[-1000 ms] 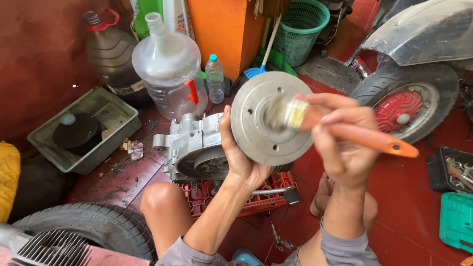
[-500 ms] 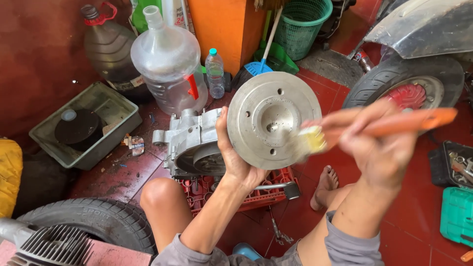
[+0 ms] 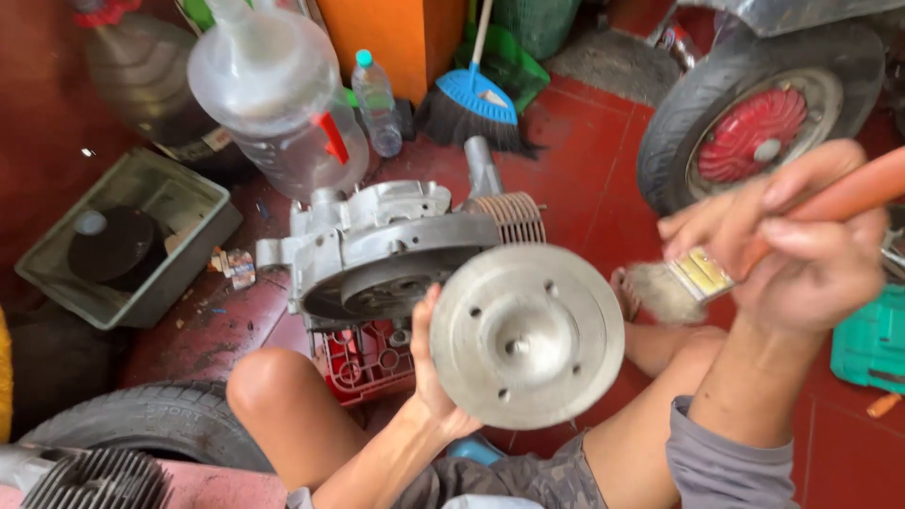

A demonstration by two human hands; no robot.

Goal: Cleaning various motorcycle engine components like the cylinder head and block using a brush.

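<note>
Up close — left hand [image 3: 429,372] gripping grey metal disc [image 3: 526,335], right hand [image 3: 801,250] holding orange-handled brush [image 3: 702,275]

The orange wooden handle of the paintbrush [image 3: 853,193] runs off the right edge, and the right hand [image 3: 801,245] covers its middle. The round grey metal disc [image 3: 526,335] hides the left hand's [image 3: 432,363] fingers and part of the grey metal engine casing [image 3: 377,245]. The large clear plastic bottle [image 3: 273,94] and the scooter wheel with red hub [image 3: 754,123] are cut off at the top.
</note>
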